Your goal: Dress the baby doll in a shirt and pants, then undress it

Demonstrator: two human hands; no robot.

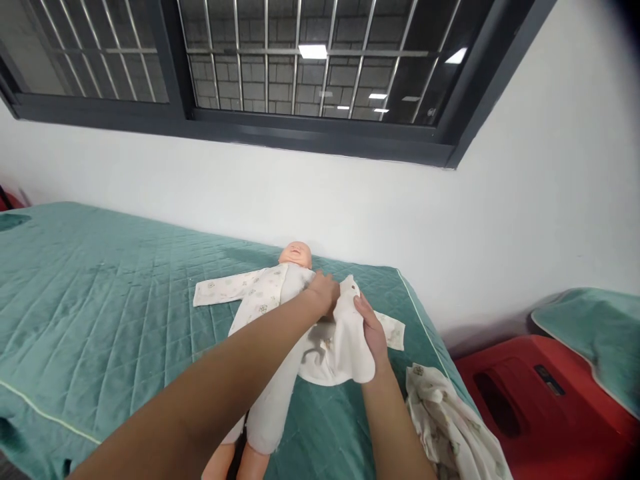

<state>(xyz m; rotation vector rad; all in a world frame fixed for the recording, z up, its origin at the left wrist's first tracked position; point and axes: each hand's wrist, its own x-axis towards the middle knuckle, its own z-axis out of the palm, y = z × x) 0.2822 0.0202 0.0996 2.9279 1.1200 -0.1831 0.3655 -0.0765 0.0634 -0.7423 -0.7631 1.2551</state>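
Note:
A baby doll (296, 255) lies on its back on the green quilted cover, its head by the wall. A white printed baby top (263, 303) covers one side of its chest, that sleeve (220, 289) stretched out to the left. My left hand (326, 291) is at the doll's right-side shoulder with fingers curled down; what they grip is hidden. My right hand (371, 325) is closed on the top's loose front panel (345, 343), holding it raised with its plain inside showing. Beyond that hand, the other sleeve (393, 330) sticks out to the right.
A crumpled printed white cloth (453, 423) lies at the cover's right edge. Red plastic stools (545, 400) stand to the right, with green fabric (600, 327) over part of them. Behind the green quilted cover (125, 287) rises a white wall (240, 187) with a barred window (310, 73).

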